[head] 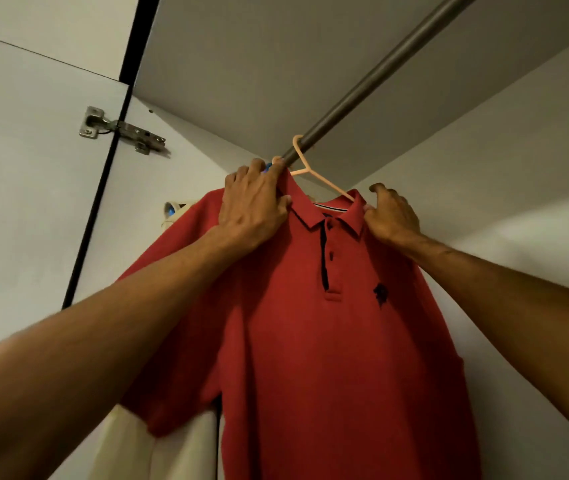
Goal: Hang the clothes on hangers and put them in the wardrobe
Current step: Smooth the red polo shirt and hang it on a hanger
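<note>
Two hands on red polo shirt (311,341), left hand (255,206) gripping shoulder, right hand (394,216) pinching collar, pink plastic hanger (311,172) over grey metal rail (380,74)

A metal hinge (122,130) joins the pale door (33,202) to the wardrobe side wall (158,188). Its cup plate is screwed to the inner face of the door, and its arm crosses the black strip (102,188) between door and side wall to a mounting plate fixed on that wall. Above the door, a second pale panel (51,26) is set off from it by a thin dark seam, and a small dark dot (150,111), hole or screw not discernible, sits on the side wall just above the hinge arm.
</note>
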